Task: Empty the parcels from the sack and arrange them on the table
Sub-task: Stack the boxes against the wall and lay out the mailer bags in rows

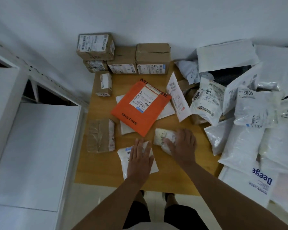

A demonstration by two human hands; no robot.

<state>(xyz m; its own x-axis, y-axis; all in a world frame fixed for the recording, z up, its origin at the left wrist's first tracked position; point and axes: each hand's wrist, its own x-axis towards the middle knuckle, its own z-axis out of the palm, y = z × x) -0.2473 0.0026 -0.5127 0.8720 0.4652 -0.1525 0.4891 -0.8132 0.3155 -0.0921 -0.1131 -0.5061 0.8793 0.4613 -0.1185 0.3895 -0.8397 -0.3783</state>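
My left hand (140, 158) lies flat, fingers straight, on a small white mailer (123, 155) near the front of the wooden table (100, 173). My right hand (181, 145) rests on a white padded parcel (161, 136) just to the right of it, fingers curved over its near end. An orange MISTINE mailer (140, 108) sits in the table's middle on top of white envelopes. Cardboard boxes (152, 58) are lined up and stacked along the back edge. A taped brown parcel (100, 135) lies at the left.
A big heap of white plastic mailers (249, 113) covers the table's right side and spills past it, with a "Deege" bag (259, 178) at the front right. White shelving (33, 133) stands close on the left. The wall is right behind the boxes.
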